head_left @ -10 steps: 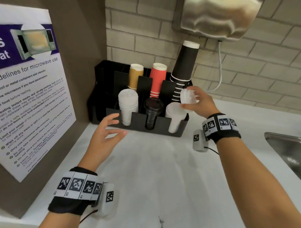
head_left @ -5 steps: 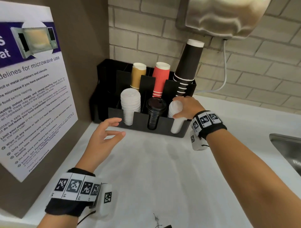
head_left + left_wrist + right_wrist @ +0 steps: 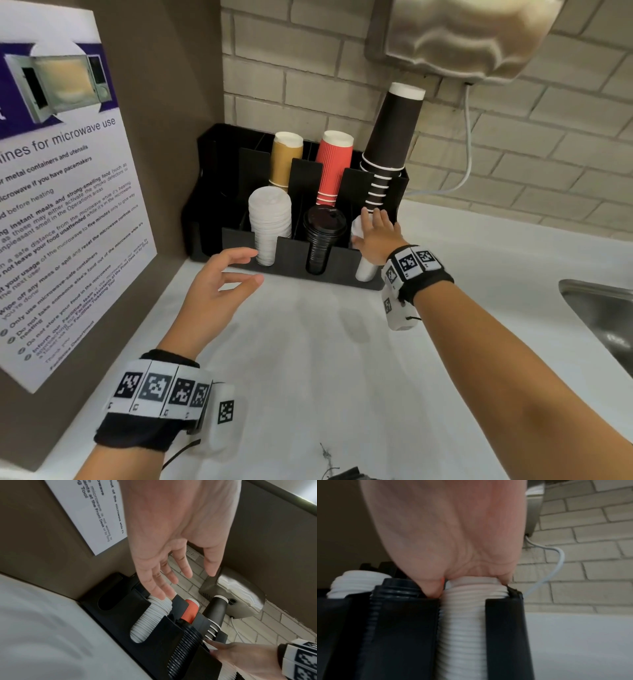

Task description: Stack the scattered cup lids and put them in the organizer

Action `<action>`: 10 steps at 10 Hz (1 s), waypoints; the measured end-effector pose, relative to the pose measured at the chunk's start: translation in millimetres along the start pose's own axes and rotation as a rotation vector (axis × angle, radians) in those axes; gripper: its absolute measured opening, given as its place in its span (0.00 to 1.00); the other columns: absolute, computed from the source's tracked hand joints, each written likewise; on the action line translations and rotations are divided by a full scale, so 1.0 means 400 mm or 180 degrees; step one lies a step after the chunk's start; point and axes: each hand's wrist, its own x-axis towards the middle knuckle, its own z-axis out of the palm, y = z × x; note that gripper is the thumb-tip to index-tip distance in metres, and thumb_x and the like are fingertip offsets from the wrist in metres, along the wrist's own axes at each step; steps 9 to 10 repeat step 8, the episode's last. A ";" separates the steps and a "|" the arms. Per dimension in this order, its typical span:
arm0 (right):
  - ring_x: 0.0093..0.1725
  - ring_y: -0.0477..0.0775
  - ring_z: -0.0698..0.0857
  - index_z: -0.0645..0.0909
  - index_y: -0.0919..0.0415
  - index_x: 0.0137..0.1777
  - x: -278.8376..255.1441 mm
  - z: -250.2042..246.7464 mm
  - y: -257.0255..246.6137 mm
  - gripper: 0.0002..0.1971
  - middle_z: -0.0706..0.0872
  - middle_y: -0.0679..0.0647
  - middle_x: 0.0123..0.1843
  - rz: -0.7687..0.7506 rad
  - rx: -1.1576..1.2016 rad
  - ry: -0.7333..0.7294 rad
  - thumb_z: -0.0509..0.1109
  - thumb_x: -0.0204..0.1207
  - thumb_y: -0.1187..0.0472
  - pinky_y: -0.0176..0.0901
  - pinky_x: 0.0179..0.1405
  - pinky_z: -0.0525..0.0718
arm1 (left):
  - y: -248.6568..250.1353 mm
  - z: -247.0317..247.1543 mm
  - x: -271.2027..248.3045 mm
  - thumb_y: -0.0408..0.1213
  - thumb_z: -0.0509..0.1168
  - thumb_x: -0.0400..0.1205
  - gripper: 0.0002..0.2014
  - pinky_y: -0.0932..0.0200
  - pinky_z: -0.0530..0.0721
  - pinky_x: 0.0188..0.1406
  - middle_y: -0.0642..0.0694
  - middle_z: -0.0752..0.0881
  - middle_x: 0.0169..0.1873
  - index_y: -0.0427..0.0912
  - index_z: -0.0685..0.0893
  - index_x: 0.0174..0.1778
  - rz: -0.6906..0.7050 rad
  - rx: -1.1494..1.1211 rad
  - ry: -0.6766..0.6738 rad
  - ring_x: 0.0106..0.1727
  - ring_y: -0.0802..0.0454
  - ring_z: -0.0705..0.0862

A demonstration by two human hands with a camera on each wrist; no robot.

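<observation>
The black organizer (image 3: 291, 255) stands against the brick wall at the back of the white counter. In its front right slot sits a stack of small white lids (image 3: 364, 270). My right hand (image 3: 376, 229) lies flat on top of that stack, fingers straight. The right wrist view shows the palm pressing on the ribbed white lid stack (image 3: 462, 622), with the thumb down its left side. My left hand (image 3: 251, 267) hovers open just in front of the organizer's left front slot and holds nothing. From the left wrist, that hand (image 3: 187, 582) shows spread, relaxed fingers.
A stack of larger white lids (image 3: 270, 219) fills the front left slot and black lids (image 3: 323, 233) the middle one. Tan (image 3: 286, 157), red (image 3: 334, 164) and black cups (image 3: 394, 137) stand behind. A microwave poster (image 3: 61, 205) is left, a sink (image 3: 603, 315) right, a metal wall unit (image 3: 462, 34) overhead.
My right hand brought a white lid down from beside the black cups onto the right-hand stack, and now lies flat on it. The left hand has barely moved.
</observation>
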 end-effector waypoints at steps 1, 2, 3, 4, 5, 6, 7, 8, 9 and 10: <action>0.85 0.62 0.49 0.52 0.68 0.83 -0.013 0.005 0.000 0.29 0.50 0.64 0.85 -0.0173 -0.0108 0.0479 0.52 0.87 0.55 0.61 0.81 0.52 | -0.001 0.015 0.009 0.33 0.71 0.80 0.16 0.79 0.77 0.44 0.55 0.82 0.60 0.58 0.82 0.59 0.0044 -0.0033 -0.0047 0.47 0.70 0.85; 0.80 0.64 0.62 0.59 0.71 0.80 -0.025 0.024 -0.028 0.26 0.64 0.65 0.80 -0.0119 -0.0060 0.0686 0.53 0.86 0.58 0.59 0.78 0.59 | -0.001 0.027 0.016 0.31 0.70 0.80 0.16 0.81 0.76 0.44 0.54 0.82 0.60 0.51 0.82 0.62 0.0066 -0.0043 -0.0117 0.46 0.70 0.85; 0.83 0.61 0.57 0.51 0.70 0.83 -0.032 0.046 -0.046 0.30 0.58 0.63 0.83 -0.0019 0.0019 0.0480 0.50 0.88 0.52 0.61 0.81 0.54 | 0.000 0.033 0.020 0.31 0.71 0.80 0.16 0.78 0.78 0.45 0.53 0.83 0.60 0.49 0.83 0.63 0.0084 -0.0083 -0.0210 0.47 0.68 0.85; 0.84 0.59 0.55 0.51 0.68 0.84 -0.024 0.048 -0.047 0.31 0.57 0.61 0.84 -0.0011 0.0155 0.0480 0.50 0.88 0.51 0.60 0.82 0.50 | 0.009 0.029 0.022 0.33 0.71 0.80 0.15 0.74 0.79 0.48 0.52 0.84 0.58 0.56 0.83 0.59 0.0120 -0.0059 -0.0340 0.49 0.65 0.86; 0.84 0.58 0.53 0.51 0.66 0.84 -0.022 0.032 -0.045 0.32 0.55 0.60 0.85 0.0075 0.0235 0.0300 0.52 0.87 0.48 0.59 0.83 0.49 | 0.022 0.021 0.023 0.34 0.71 0.80 0.14 0.68 0.80 0.52 0.50 0.85 0.54 0.60 0.83 0.54 0.0215 -0.0063 -0.0420 0.48 0.60 0.86; 0.85 0.59 0.47 0.50 0.66 0.84 -0.051 0.007 -0.053 0.36 0.50 0.59 0.86 0.0073 0.0589 0.0501 0.57 0.85 0.47 0.57 0.82 0.48 | 0.030 0.020 0.014 0.32 0.68 0.82 0.12 0.55 0.81 0.58 0.49 0.86 0.50 0.57 0.84 0.52 0.0272 -0.0166 -0.0501 0.51 0.49 0.86; 0.85 0.60 0.50 0.57 0.63 0.83 -0.148 -0.024 -0.076 0.34 0.54 0.61 0.85 -0.0333 0.1087 0.1114 0.65 0.82 0.52 0.56 0.81 0.50 | 0.050 0.010 -0.003 0.29 0.63 0.85 0.12 0.59 0.80 0.53 0.53 0.88 0.43 0.52 0.86 0.47 0.0409 -0.0200 -0.0647 0.49 0.54 0.87; 0.72 0.53 0.76 0.77 0.53 0.71 -0.317 -0.005 -0.071 0.19 0.78 0.53 0.72 -0.0967 0.1897 0.0924 0.69 0.80 0.57 0.31 0.67 0.69 | 0.054 -0.003 -0.065 0.33 0.63 0.85 0.09 0.61 0.81 0.52 0.48 0.89 0.38 0.48 0.88 0.46 0.0418 -0.0200 -0.1131 0.46 0.57 0.87; 0.72 0.53 0.76 0.77 0.53 0.71 -0.317 -0.005 -0.071 0.19 0.78 0.53 0.72 -0.0967 0.1897 0.0924 0.69 0.80 0.57 0.31 0.67 0.69 | 0.054 -0.003 -0.065 0.33 0.63 0.85 0.09 0.61 0.81 0.52 0.48 0.89 0.38 0.48 0.88 0.46 0.0418 -0.0200 -0.1131 0.46 0.57 0.87; 0.72 0.53 0.76 0.77 0.53 0.71 -0.317 -0.005 -0.071 0.19 0.78 0.53 0.72 -0.0967 0.1897 0.0924 0.69 0.80 0.57 0.31 0.67 0.69 | 0.054 -0.003 -0.065 0.33 0.63 0.85 0.09 0.61 0.81 0.52 0.48 0.89 0.38 0.48 0.88 0.46 0.0418 -0.0200 -0.1131 0.46 0.57 0.87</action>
